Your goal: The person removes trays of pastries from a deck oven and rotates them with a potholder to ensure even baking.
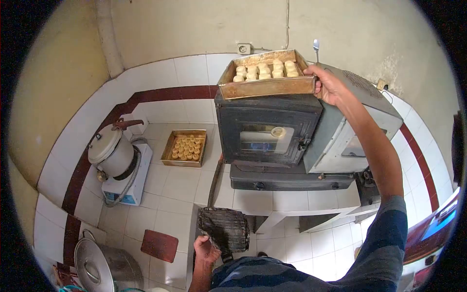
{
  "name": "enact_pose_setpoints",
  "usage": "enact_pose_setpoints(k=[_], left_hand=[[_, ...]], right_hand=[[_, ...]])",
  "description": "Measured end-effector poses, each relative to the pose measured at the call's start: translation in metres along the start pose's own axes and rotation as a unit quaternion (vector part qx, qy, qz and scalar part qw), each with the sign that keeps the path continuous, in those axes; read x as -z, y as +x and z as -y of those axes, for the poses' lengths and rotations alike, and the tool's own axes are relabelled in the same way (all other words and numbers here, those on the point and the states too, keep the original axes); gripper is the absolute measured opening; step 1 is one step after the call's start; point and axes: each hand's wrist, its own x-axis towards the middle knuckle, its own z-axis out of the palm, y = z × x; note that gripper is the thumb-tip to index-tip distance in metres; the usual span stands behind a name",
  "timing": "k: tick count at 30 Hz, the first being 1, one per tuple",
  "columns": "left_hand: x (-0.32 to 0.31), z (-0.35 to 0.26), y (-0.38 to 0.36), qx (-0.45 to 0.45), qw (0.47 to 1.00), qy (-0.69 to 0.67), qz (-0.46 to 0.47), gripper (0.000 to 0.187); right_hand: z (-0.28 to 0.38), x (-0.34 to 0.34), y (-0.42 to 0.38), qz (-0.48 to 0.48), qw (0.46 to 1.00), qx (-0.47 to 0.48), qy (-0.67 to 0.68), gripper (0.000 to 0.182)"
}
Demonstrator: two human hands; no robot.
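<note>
The black metal box oven with a glass door window (268,136) is seen standing on a low black burner base (292,181) over the white tiled counter (175,187). On its top a shallow rectangular metal baking tray filled with pale raw dough pieces (266,73) is rested, and its right end is gripped by the right hand (328,85), fingers closed over the rim. The tray is judged stiff but moderately heavy and end-loaded when held from one side only, so sagging or tipping is to be expected; the soft dough pieces would likely be shifted by a tilt. A hold at both short ends, kept level, is judged safest, and the metal may be hot near the oven. Lower down, a dark, charred-looking flat rack or grate (224,228) is held at its lower edge by the left hand (206,249), though what exactly it is cannot be told. A second tray of golden baked pieces (185,148) is left on the counter, well apart.
</note>
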Motion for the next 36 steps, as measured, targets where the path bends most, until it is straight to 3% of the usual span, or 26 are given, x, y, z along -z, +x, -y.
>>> enact_pose_setpoints(k=[8, 10, 14, 16, 20, 22, 26, 28, 36], left_hand=[[-0.017, -0.004, 0.002, -0.009, 1.000, -0.005, 0.006, 0.049], [-0.002, -0.004, 0.012, -0.005, 1.000, 0.007, 0.020, 0.059], [-0.011, -0.007, 0.007, 0.017, 1.000, 0.008, 0.012, 0.052], [-0.017, -0.005, 0.006, -0.015, 1.000, 0.010, 0.013, 0.052], [0.000, -0.008, 0.012, 0.057, 0.996, -0.041, 0.062, 0.051], [-0.020, -0.007, 0.005, 0.021, 0.999, 0.002, 0.047, 0.051], [0.006, -0.005, 0.018, 0.002, 0.999, -0.011, 0.043, 0.053], [0.023, -0.014, 0.021, 0.089, 0.987, -0.055, 0.121, 0.056], [0.033, -0.010, 0.026, 0.058, 0.997, -0.010, 0.056, 0.055]], right_hand=[[-0.009, 0.008, 0.009, 0.010, 1.000, -0.021, 0.001, 0.016], [-0.010, 0.010, 0.012, 0.005, 1.000, -0.022, 0.001, 0.016], [-0.006, 0.016, 0.014, 0.020, 0.998, -0.049, -0.027, 0.016], [-0.003, 0.018, 0.017, 0.024, 0.997, -0.056, -0.050, 0.015], [0.002, 0.021, 0.022, 0.039, 0.994, -0.067, -0.079, 0.014], [0.001, 0.025, 0.026, 0.033, 0.992, -0.067, -0.099, 0.015], [0.001, 0.027, 0.030, 0.045, 0.987, -0.068, -0.139, 0.013], [0.002, 0.027, 0.034, 0.028, 0.984, -0.081, -0.153, 0.015], [-0.009, 0.038, 0.054, 0.013, 0.976, -0.052, -0.210, 0.013]])
